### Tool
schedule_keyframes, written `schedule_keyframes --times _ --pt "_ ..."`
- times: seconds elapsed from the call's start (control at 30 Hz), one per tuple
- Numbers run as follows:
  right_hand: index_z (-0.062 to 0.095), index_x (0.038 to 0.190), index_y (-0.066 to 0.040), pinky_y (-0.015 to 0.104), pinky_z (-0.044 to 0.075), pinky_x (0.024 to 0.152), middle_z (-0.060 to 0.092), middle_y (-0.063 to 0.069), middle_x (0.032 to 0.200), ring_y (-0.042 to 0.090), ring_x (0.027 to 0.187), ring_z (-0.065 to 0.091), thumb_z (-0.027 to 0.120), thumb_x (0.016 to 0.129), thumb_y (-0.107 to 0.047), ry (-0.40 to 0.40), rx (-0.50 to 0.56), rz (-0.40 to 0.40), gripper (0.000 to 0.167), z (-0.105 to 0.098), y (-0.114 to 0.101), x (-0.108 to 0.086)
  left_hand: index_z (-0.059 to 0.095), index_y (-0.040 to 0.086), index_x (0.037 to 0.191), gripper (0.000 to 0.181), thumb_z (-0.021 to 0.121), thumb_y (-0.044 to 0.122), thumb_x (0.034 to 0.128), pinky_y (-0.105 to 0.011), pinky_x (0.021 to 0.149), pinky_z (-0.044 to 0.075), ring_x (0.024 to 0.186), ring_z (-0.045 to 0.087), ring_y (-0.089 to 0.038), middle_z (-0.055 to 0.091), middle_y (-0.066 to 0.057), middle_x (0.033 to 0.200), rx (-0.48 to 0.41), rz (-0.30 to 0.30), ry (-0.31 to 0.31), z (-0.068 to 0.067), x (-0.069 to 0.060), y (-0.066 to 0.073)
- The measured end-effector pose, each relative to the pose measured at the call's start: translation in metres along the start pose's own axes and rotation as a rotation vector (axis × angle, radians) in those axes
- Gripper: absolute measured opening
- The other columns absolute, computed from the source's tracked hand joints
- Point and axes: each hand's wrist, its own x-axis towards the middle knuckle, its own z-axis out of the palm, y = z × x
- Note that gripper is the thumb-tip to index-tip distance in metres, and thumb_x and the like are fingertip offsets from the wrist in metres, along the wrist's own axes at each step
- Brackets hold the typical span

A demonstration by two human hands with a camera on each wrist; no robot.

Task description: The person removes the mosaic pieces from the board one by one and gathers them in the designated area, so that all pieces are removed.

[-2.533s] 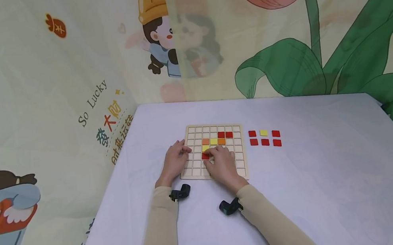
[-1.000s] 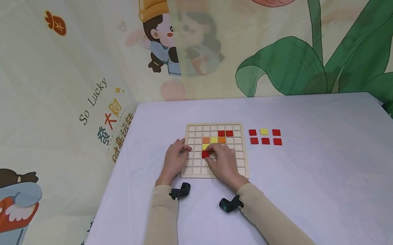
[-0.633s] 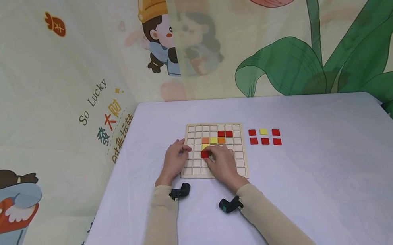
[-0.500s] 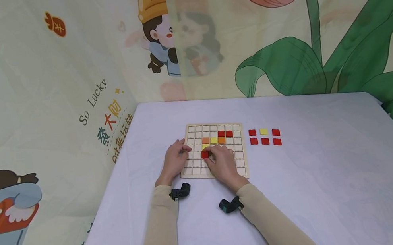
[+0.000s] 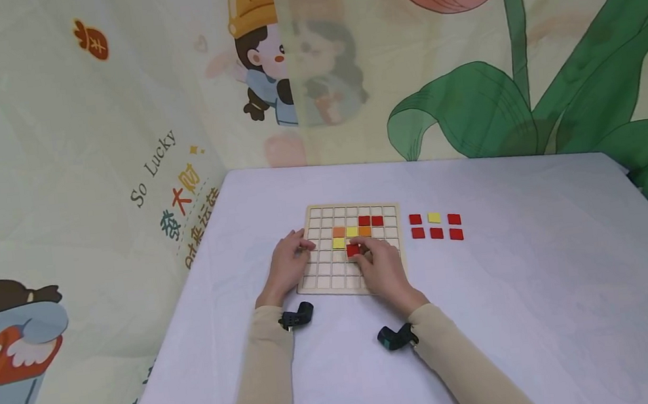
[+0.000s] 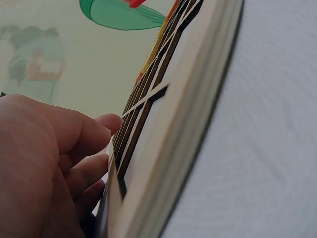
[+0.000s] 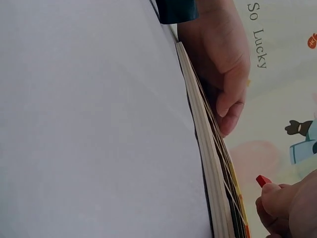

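Observation:
A square wooden grid board (image 5: 323, 284) lies on the table. My right hand (image 5: 387, 271) pinches a red square tile (image 5: 353, 250) over its middle. In the right wrist view this red tile (image 7: 263, 181) is tilted and raised above the board. My left hand (image 5: 289, 265) rests at the board's left edge, its loosely bent fingers touching the rim in the left wrist view. On the board lie a yellow tile (image 5: 338, 243), a second yellow tile (image 5: 352, 232), a light orange tile (image 5: 339, 232), an orange tile (image 5: 365, 231) and two red tiles (image 5: 364, 221).
Right of the board, loose tiles lie in two rows: several red tiles (image 5: 437, 233) and one yellow tile (image 5: 434, 218). A white cloth covers the table (image 5: 534, 285). Printed curtains (image 5: 341, 141) hang behind it and to the left.
My right hand has moved right with the red tile, which has left the spot below the near yellow tile. That yellow tile now shows fully. The left hand has stayed in place.

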Motion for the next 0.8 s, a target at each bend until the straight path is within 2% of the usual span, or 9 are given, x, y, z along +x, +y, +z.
schedule_keyframes --times 0.3,0.57,0.8 --pt "0.063 0.118 -0.011 0.029 0.043 0.066 0.061 0.002 0.088 0.02 0.078 0.05 0.07 0.09 -0.013 -0.012 0.024 0.076 0.029 -0.02 0.011 -0.009 0.07 0.009 0.099 0.018 0.053 0.006 0.0943 -0.033 0.124 0.011 0.146 0.026 -0.025 0.043 -0.01 0.151 0.0 -0.006 -0.001 0.002 0.0 0.0" --pt "0.059 0.118 -0.011 0.029 0.043 0.06 0.062 0.004 0.092 0.021 0.076 0.05 0.071 0.089 -0.014 0.021 0.001 0.124 0.031 -0.044 0.022 -0.011 0.069 0.009 0.099 0.018 0.053 0.005 0.0944 -0.033 0.124 0.01 0.146 0.026 -0.025 0.044 -0.01 0.15 -0.008 -0.006 0.003 0.002 0.0 -0.001" --pt "0.062 0.124 -0.01 0.028 0.05 0.067 0.063 0.006 0.097 0.023 0.087 0.054 0.07 0.091 -0.016 0.024 -0.008 0.174 0.035 -0.062 0.033 -0.013 0.069 0.009 0.1 0.018 0.053 0.006 0.0945 -0.032 0.124 0.01 0.147 0.025 -0.024 0.043 -0.009 0.151 -0.007 -0.006 -0.002 0.002 0.001 -0.002"
